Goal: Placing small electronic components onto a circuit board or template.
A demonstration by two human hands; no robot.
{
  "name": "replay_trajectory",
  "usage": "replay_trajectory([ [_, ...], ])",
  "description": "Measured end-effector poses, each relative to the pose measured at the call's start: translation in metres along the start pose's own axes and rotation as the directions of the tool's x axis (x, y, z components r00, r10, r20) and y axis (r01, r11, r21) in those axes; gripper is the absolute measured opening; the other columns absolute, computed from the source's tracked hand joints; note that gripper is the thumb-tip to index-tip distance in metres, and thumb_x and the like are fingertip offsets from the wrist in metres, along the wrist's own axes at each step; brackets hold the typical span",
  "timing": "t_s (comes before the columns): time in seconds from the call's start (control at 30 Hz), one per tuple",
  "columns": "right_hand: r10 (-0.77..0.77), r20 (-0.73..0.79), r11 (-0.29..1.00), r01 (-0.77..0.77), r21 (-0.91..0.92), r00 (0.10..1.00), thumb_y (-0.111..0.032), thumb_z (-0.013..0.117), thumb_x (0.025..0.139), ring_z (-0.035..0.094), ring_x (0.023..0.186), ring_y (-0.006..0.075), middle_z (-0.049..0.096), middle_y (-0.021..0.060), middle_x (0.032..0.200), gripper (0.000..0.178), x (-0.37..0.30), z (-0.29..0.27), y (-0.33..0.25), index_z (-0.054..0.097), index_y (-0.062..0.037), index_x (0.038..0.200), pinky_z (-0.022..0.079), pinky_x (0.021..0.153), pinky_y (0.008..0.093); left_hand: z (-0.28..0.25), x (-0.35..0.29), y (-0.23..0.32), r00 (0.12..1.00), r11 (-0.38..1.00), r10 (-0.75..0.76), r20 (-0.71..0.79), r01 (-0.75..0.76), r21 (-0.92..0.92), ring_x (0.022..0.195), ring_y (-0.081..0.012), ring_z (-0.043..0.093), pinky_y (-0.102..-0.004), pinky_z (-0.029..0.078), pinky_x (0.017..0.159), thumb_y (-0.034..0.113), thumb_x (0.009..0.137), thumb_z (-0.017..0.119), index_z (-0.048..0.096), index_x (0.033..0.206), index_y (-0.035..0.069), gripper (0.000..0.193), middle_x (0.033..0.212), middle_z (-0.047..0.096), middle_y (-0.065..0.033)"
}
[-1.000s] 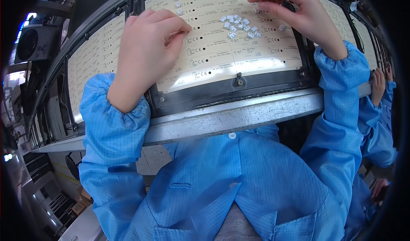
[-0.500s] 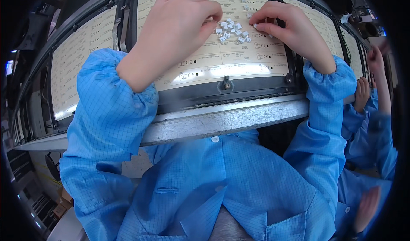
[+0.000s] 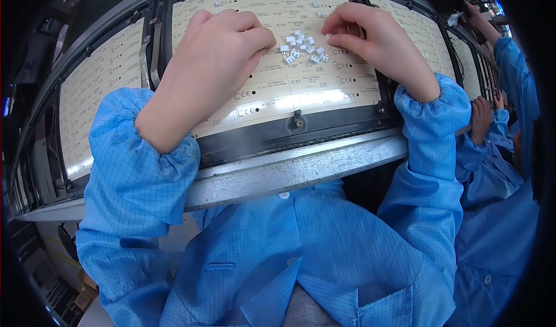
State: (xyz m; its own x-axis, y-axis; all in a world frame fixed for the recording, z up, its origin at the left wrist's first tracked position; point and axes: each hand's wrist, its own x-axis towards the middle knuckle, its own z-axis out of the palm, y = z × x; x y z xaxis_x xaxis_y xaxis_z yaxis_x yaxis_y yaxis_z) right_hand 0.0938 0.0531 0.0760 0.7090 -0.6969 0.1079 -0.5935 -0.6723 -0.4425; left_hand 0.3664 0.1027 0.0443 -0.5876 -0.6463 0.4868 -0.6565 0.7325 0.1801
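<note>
A cream-coloured circuit board panel (image 3: pixel 284 85) in a black frame lies in front of me, with printed marks in rows. On its middle sits a loose pile of small white plastic connectors (image 3: pixel 294 39). To the left of the pile, my left hand (image 3: pixel 223 52) is closed, thumb and fingers together over the board; whatever it may hold is hidden behind the fingers. My right hand (image 3: pixel 376 40), just right of the pile, pinches a small white connector (image 3: pixel 328 37) between thumb and forefinger. More connectors (image 3: pixel 315 4) stand in a column at the board's far side.
A scratched metal rail (image 3: pixel 295 173) runs along the near edge. Similar framed panels lie to the left (image 3: pixel 101 95) and right (image 3: pixel 405 23). At the far right, a co-worker in blue has a hand (image 3: pixel 480 121) by the rail and another arm raised.
The view has shifted a little. My left hand has drawn left and nearer, away from the pile; my right hand still pinches a connector. The pile looks smaller. A co-worker's arm at right has moved.
</note>
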Motion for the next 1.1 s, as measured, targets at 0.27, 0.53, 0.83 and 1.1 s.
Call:
replay_trajectory([
  [0.27, 0.154, -0.029, 0.988, -0.153, 0.031, 0.988, -0.010, 0.071, 0.089, 0.048, 0.068, 0.0088, 0.052, 0.0003, 0.073, 0.018, -0.013, -0.020, -0.011, 0.065, -0.0023, 0.104, 0.039, 0.059, 0.0251, -0.040, -0.006, 0.004, 0.975, 0.922, -0.217, 0.050, 0.222, -0.319, 0.080, -0.0205, 0.061, -0.0325, 0.049, 0.071, 0.003, 0.084, 0.070, 0.069, 0.094, 0.002, 0.011, 0.093, 0.069, -0.0087],
  [0.53, 0.176, 0.052, 0.984, -0.174, -0.042, 0.983, -0.006, 0.066, 0.090, 0.053, 0.066, 0.0142, 0.058, 0.0067, 0.075, 0.010, -0.026, -0.019, -0.002, 0.062, -0.0010, 0.097, 0.042, 0.060, 0.0286, -0.044, -0.025, -0.001, 0.976, 0.974, -0.196, 0.098, 0.205, -0.100, 0.084, -0.0290, 0.062, -0.0385, 0.047, 0.072, 0.002, 0.079, 0.069, 0.069, 0.090, 0.004, 0.011, 0.086, 0.068, -0.0084],
  [0.83, 0.097, -0.050, 0.995, -0.095, 0.042, 0.994, -0.007, 0.065, 0.092, 0.062, 0.080, 0.0148, 0.065, 0.0066, 0.084, 0.016, -0.019, -0.018, -0.014, 0.064, -0.0006, 0.107, 0.050, 0.073, 0.0269, -0.031, -0.029, -0.001, 0.992, 0.990, -0.125, 0.014, 0.126, -0.055, 0.090, -0.0245, 0.062, -0.0365, 0.043, 0.076, 0.004, 0.077, 0.072, 0.072, 0.090, 0.008, 0.013, 0.089, 0.069, -0.0021],
  [1.1, 0.109, -0.027, 0.991, -0.107, 0.078, 0.994, -0.010, 0.063, 0.096, 0.070, 0.089, 0.0166, 0.074, 0.0101, 0.096, 0.018, -0.022, -0.017, -0.012, 0.065, -0.0017, 0.112, 0.053, 0.080, 0.0269, -0.035, -0.018, 0.013, 0.981, 0.981, -0.185, 0.063, 0.181, 0.065, 0.094, -0.0222, 0.060, -0.0364, 0.039, 0.083, 0.012, 0.085, 0.071, 0.072, 0.096, 0.010, 0.011, 0.093, 0.066, -0.0024],
])
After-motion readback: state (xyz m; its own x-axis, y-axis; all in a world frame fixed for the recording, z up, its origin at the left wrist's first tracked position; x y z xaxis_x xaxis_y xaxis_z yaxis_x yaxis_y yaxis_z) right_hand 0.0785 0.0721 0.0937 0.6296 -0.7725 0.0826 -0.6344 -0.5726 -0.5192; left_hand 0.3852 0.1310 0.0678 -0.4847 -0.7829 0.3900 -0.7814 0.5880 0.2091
